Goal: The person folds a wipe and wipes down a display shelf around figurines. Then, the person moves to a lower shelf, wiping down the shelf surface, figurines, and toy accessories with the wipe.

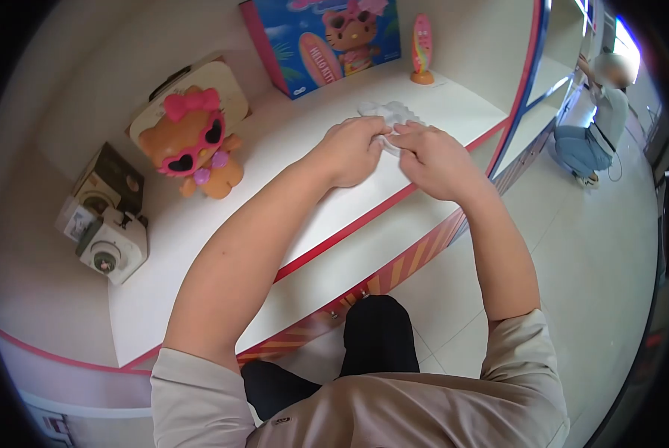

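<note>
Over the white shelf, both my hands are closed on a crumpled white piece of thin material; I cannot make out if it is cloth or plastic. My left hand pinches its near left side. My right hand grips it from the right, fingertips close to those of the left. Part of the material spreads out behind the fingers, and the rest is hidden under them. Behind it to the right stands a small surfboard ornament on an orange base.
Left of my arm stands an orange cat figure with pink sunglasses, before a cream case. A blue Hello Kitty box is at the back. A white camera-like object sits far left. Another person crouches at right by more shelves.
</note>
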The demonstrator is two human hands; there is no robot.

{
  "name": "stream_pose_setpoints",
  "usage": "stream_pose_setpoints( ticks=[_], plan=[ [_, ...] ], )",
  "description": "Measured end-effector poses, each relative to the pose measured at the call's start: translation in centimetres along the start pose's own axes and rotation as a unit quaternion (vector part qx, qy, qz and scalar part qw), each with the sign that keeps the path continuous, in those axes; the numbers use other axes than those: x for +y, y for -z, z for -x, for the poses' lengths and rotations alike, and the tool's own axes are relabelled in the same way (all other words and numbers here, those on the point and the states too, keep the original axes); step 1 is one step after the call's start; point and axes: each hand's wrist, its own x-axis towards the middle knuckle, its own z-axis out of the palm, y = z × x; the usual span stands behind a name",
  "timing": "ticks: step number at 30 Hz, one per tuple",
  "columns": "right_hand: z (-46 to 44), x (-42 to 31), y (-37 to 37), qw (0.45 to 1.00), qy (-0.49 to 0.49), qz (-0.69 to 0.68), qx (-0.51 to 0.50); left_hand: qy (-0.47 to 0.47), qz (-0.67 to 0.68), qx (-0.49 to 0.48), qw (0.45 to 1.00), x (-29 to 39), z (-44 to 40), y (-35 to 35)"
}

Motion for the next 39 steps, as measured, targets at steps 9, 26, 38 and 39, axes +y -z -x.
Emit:
stream_pose_setpoints(
  ticks=[9,26,38,39],
  plan=[
    [0.4,-4.5,2.9,0.964,0.171,-0.142,-0.147,-0.019,-0.216,-0.005,0.976,4.0,12.7,3.7],
    [-17.8,-5.9,-6.2,0.969,0.203,0.107,-0.09,0.272,-0.238,0.11,0.926,-5.5,0.9,4.4],
    [-22.0,-3.1,-9.8,0.98,0.184,0.05,-0.055,0.298,-0.204,0.157,0.919,-12.3,-2.5,4.5],
    [-22.1,-3.1,-9.7,0.98,0.181,0.056,-0.061,0.295,-0.192,0.153,0.923,-12.2,-2.4,4.7]
  ],
)
